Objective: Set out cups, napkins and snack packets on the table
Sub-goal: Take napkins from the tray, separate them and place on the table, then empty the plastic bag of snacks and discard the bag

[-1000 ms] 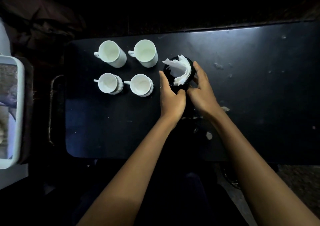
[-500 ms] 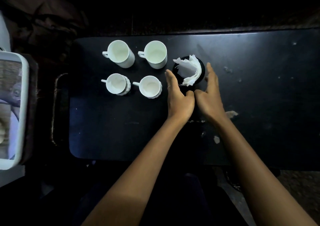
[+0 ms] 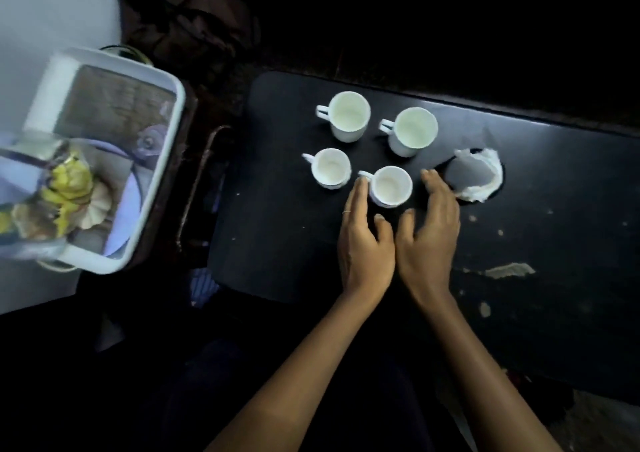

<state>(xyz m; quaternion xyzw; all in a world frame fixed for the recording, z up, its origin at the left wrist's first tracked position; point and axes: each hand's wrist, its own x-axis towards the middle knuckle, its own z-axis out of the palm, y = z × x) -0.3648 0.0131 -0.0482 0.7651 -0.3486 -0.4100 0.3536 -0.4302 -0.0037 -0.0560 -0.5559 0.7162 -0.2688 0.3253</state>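
Note:
Several white cups stand on the black table (image 3: 277, 244): two taller ones (image 3: 348, 116) (image 3: 412, 131) at the back, two smaller ones (image 3: 330, 167) (image 3: 391, 185) in front. A black round holder with white napkins (image 3: 479, 178) stands to their right. My left hand (image 3: 363, 240) lies open on the table, its fingertips touching the front right cup's handle side. My right hand (image 3: 431, 230) is open just right of that cup, fingers apart, beside the napkin holder. Yellow snack packets (image 3: 67, 192) lie in a white tray (image 3: 156, 188) at the left.
The tray sits on a dark stand off the table's left end. The tabletop has scuffed, chipped patches (image 3: 509, 270) near its front right. A dark bag (image 3: 187, 29) lies beyond the tray. The background is dark.
Both hands have let go of the napkin holder and drawn back toward the front right cup. The view has swung left, bringing the tray and snack packets into sight.

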